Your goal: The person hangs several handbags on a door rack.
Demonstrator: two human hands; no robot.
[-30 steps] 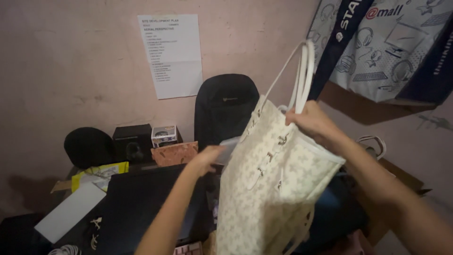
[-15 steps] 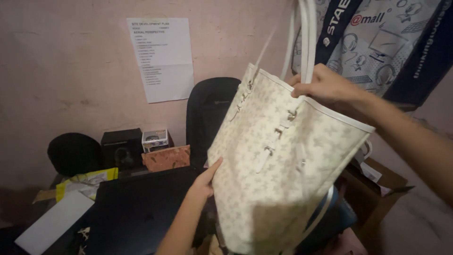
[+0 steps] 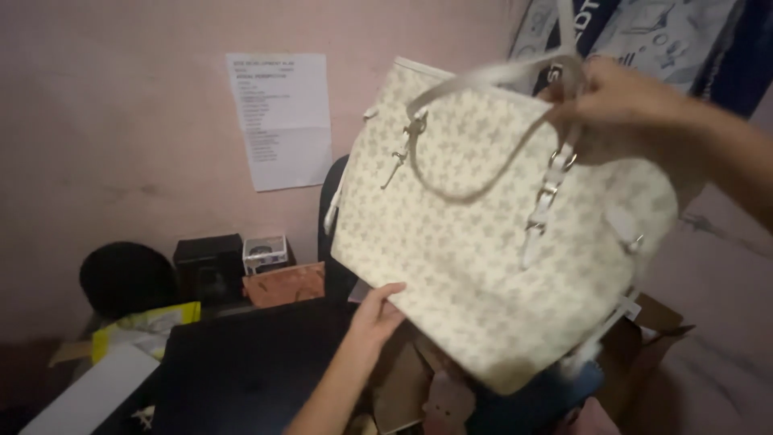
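Aloft, a soft cream patterned tote bag, right hand clenched around its straps, left hand open beneath.

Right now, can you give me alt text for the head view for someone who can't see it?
A person holds up a cream patterned tote bag, the right hand gripping its straps and the left hand touching its lower edge. Below lies a dark desk; a printed sheet hangs on the pink wall.

The tote bag is cream with a pale beige repeating motif, with white straps; the wall is pink.
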